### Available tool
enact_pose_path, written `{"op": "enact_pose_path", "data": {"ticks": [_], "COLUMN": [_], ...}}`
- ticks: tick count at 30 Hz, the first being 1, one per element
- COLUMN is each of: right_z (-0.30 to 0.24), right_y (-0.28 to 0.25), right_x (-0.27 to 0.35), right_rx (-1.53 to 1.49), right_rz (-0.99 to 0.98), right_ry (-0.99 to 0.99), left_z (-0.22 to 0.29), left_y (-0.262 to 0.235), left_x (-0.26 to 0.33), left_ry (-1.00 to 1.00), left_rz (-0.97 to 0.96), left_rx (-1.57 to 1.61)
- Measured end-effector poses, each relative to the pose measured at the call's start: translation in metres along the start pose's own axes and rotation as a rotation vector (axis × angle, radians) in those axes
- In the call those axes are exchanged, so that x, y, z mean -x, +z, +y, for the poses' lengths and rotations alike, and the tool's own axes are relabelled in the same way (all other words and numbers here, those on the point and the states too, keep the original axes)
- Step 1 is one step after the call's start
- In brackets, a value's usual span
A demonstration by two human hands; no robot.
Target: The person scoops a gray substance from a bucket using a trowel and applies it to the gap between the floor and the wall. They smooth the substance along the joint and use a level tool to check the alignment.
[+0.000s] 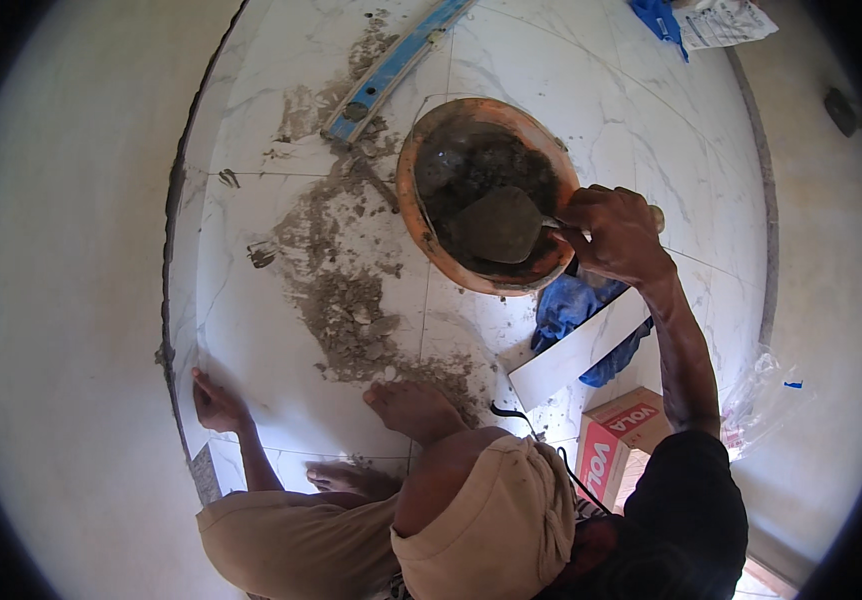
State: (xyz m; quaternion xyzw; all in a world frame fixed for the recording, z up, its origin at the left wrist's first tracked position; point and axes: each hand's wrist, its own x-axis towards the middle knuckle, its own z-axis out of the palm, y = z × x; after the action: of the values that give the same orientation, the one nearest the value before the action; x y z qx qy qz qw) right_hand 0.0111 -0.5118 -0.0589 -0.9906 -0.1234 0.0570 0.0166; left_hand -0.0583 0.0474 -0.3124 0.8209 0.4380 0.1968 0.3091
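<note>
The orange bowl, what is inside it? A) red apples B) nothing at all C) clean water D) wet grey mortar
D: the orange bowl holds dark grey wet mortar, and the right hand dips a trowel coated in the same grey mix into it.

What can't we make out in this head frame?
- Trowel handle: hidden inside the right hand.
- Left hand: palm side down on the tile edge, underside unseen.
- Blue cloth: partly covered by the orange pan and white tile piece.
- Blue level: cut off by the top edge.
</note>
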Motion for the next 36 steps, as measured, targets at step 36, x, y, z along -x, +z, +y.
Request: {"op": "enact_pose_path", "data": {"ticks": [36], "right_z": [-0.141], "right_y": [0.005], "right_x": [-0.105], "right_rx": [-0.522], "right_rz": [0.097], "right_ry": [-0.303], "left_z": [-0.014], "left_y": [0.004], "left_x": [-0.005], "left_ry": [-0.110], "left_rz": [0.180], "left_rx": [-0.086]}}
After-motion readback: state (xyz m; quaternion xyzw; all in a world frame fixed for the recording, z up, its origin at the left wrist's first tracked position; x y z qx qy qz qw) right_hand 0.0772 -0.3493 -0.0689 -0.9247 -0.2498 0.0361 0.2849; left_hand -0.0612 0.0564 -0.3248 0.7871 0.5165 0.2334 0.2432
